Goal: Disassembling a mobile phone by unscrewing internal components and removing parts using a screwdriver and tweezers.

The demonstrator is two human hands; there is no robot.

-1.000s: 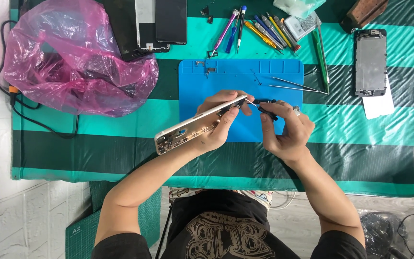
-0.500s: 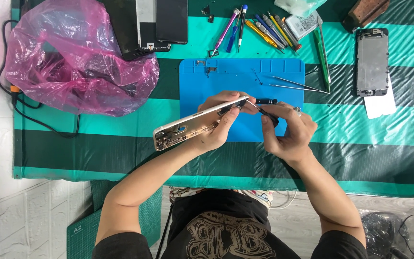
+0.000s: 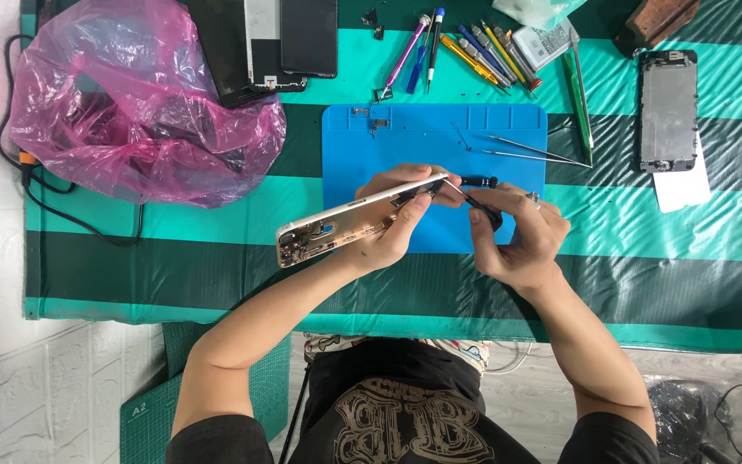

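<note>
- A crumpled pink plastic bag (image 3: 143,103) lies at the far left of the desk (image 3: 173,258), which is covered by a green striped cloth; a black cable (image 3: 62,202) runs out from beneath the bag.
- Just right of the bag, at the back edge, lie dark phone screens (image 3: 281,39), face down or blank.
- The left hand (image 3: 397,228) is clenched around a gold phone body (image 3: 345,225), holding it tilted above the front of the blue mat (image 3: 371,137). The open side faces up, and inner parts show near its left end.
- The screen is already off this phone, so by my judgement the opening is done and the work inside is under way; how many parts are out, I cannot tell.
- The right hand (image 3: 517,236) grips a thin black tool (image 3: 474,202), its tip set against the right end of the phone, between the fingers of both hands.
- Small metal bits (image 3: 375,120) rest at the mat's top edge; tweezers (image 3: 534,153) lie across its right side.
- Behind the mat is a row of coloured screwdrivers (image 3: 465,43).
- Far right, well apart from the hands, another phone frame (image 3: 668,110) lies flat on a white sheet.
</note>
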